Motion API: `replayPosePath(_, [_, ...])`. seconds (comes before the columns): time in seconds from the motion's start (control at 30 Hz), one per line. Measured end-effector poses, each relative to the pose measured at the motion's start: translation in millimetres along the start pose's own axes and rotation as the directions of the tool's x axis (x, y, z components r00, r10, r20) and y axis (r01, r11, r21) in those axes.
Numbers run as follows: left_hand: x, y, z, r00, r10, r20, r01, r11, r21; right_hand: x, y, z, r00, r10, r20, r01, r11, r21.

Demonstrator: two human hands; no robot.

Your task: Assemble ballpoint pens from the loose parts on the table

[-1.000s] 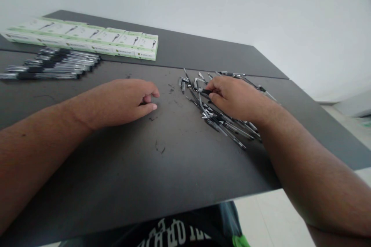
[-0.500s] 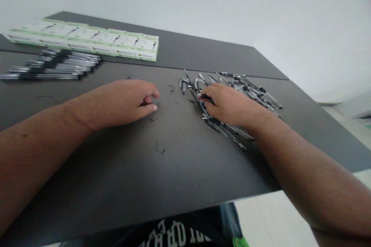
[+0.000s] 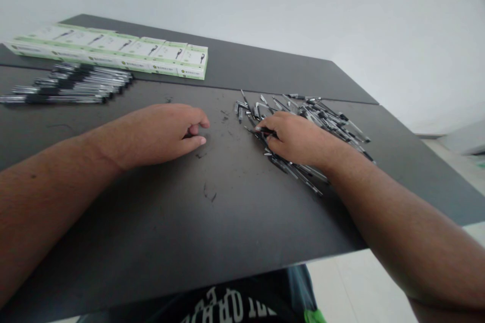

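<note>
My right hand (image 3: 290, 133) is over a loose pile of pen parts (image 3: 333, 123) on the right of the table. Its thumb and fingers are closed on a clear and black pen piece (image 3: 265, 130); whether this is a whole pen is hidden by the fingers. Clear barrels, dark refills and small caps lie tangled around and under that hand. My left hand (image 3: 184, 131) rests at the middle of the table, fingers curled, with a gap between thumb and forefinger. Nothing shows in that gap, and its palm is out of sight.
A row of white and green pen boxes (image 3: 147, 55) stands at the back left. In front of it lies a stack of black-gripped clear pens (image 3: 76, 83). Dark scribble-like marks (image 3: 209, 194) dot the grey table (image 3: 242, 222). A seam runs across it behind the pile.
My right hand has shifted slightly left with the pen piece, whose clear end now sticks out further past the fingertips. My left hand has barely moved.
</note>
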State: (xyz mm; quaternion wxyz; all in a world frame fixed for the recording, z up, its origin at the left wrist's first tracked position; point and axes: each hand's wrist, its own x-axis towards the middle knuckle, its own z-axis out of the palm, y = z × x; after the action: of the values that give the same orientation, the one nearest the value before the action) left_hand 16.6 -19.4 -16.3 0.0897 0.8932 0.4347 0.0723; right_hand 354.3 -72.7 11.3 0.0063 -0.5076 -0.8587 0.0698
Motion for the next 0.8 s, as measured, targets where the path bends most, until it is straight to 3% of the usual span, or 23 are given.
replayPosePath(0.23, [0.4,9.0,2.6,0.999,0.007,-0.035,-0.008,1.000,-0.029,0.9,-6.1,-4.4,1.000,0.021,0.014,-0.020,0.997,-0.078])
replayPosePath(0.47, [4.9,31.3,15.3,0.990,0.117,-0.079,-0.118,0.993,-0.011,0.6,-9.4,-6.4,0.997,0.079,-0.020,-0.080,0.994,-0.073])
replayPosePath(0.8, [6.1,33.5,24.4,0.981,0.160,-0.109,-0.163,0.986,-0.020,-2.1,-11.6,-10.9,0.967,0.226,-0.120,-0.233,0.972,-0.041])
